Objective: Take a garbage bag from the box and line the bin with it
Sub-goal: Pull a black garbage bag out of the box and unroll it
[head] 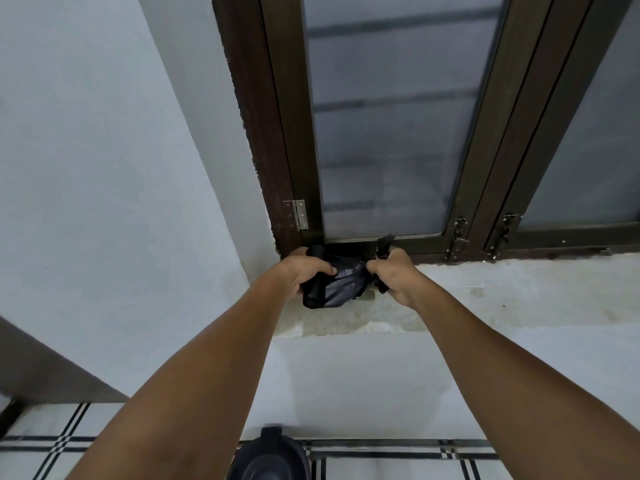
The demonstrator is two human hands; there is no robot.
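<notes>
Near the middle of the frame, two hands meet over a grey window ledge [485, 292]. Left hand [304, 268] has its fingers [325, 270] curled tight around a roll of black garbage bag [332, 289] — right hand [394, 271] pinches the loose end of the same bag, fingers closed on it. Behind them stands a dark window frame [291, 133]. At the bottom middle sits a dark bin [270, 459] on a tiled floor [398, 462] — well apart from the bag.

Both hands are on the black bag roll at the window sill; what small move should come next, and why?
Probably pull the right hand away to tear one bag free: the left hand grips the black bag roll above the window sill, and the bin waits below.
</notes>
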